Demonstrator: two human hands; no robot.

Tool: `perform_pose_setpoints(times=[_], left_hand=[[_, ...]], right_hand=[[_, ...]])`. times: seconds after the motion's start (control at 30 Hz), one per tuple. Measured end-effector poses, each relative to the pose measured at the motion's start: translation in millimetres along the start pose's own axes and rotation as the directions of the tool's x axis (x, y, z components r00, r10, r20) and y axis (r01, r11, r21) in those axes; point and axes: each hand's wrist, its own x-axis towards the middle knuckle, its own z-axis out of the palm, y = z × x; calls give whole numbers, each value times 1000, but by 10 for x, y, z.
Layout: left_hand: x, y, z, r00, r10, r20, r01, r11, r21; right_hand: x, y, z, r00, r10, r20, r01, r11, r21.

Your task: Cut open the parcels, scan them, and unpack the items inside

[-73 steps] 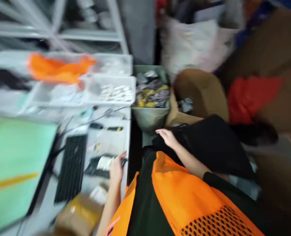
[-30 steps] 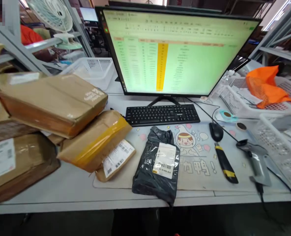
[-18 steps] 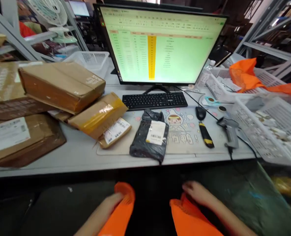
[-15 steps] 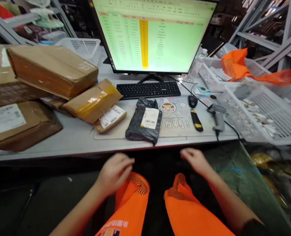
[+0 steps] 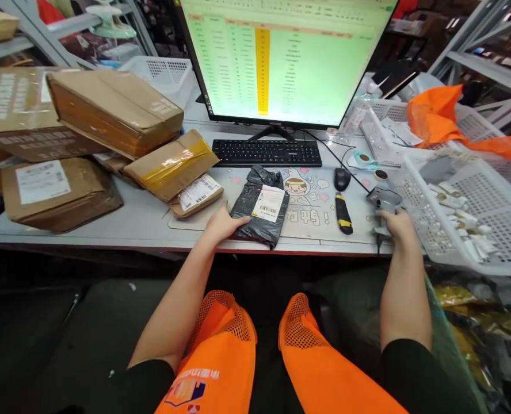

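Note:
A black plastic parcel (image 5: 252,225) with a white barcode label lies on the desk mat. My left hand (image 5: 225,223) grips its near left edge, thumb on top and the other fingers partly hidden. At the right end of the mat, my right hand (image 5: 396,224) is closed around the handle of a grey barcode scanner (image 5: 385,199). The scanner rests low over the desk with its head pointing away from me. Between the hands lie a black and yellow box cutter (image 5: 343,214) and a black mouse (image 5: 342,179).
Cardboard boxes (image 5: 117,109) are piled on the left of the desk (image 5: 65,236). A monitor (image 5: 281,63) showing a spreadsheet stands behind the keyboard (image 5: 266,153). White baskets (image 5: 497,230) line the right side, with orange mesh cloth (image 5: 437,118) over one. A water bottle (image 5: 359,112) stands beside the monitor.
Both hands have risen from below the desk edge. My left hand has reached forward onto the black parcel, and my right hand has moved right and taken hold of the scanner.

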Motion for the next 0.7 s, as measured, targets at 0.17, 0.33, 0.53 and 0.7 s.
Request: perform_pose_setpoints(times=[0.17,0.33,0.53,0.7], left_hand=[[-123,90,25,995,-24,95,51,956,-290],[-455,244,30,965,124,-232,-172,966,-196],[-511,223,53,958,126,-258,-172,971,-166],[-442,-152,-146,971,126,-204,-188,928,-322]], right_hand=[[-618,0,-165,954,-119,277,-41,859,511],[-1558,-339,1,693,-129,709,-196,913,358],[-1868,-636,308,563,-151,813,-194,931,308],[-1244,-255,176,845,-70,529,-104,951,293]])
